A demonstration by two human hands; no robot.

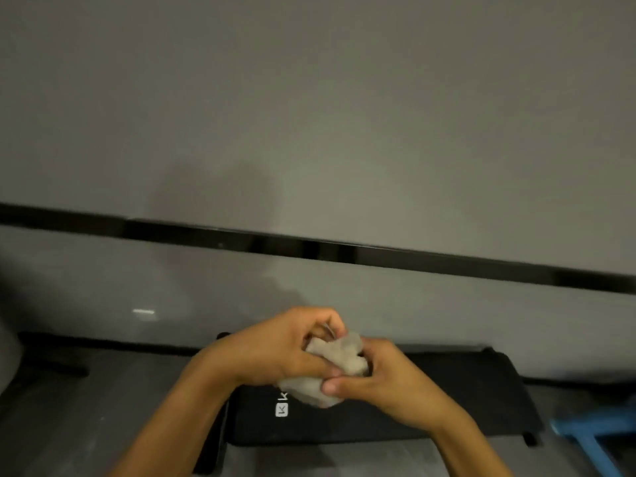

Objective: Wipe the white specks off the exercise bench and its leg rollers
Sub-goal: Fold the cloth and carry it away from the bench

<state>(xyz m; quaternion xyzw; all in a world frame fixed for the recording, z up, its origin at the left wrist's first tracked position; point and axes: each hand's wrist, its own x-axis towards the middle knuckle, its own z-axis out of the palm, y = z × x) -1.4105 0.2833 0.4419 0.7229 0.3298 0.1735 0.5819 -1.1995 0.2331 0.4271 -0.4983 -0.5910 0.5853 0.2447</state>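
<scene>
Both my hands hold a crumpled beige cloth (335, 356) in front of me, above the black padded bench (464, 397). My left hand (275, 349) grips the cloth from the left with curled fingers and thumb. My right hand (385, 376) grips it from the right, thumb pressed under the wad. The bench pad carries a small white logo (281, 409) and lies across the lower middle of the view. The leg rollers are not in view.
A grey wall (309, 115) with a dark horizontal strip (344, 251) fills the upper view. The grey floor (86, 425) lies to the left. A blue frame (592, 432) stands at the lower right beside the bench.
</scene>
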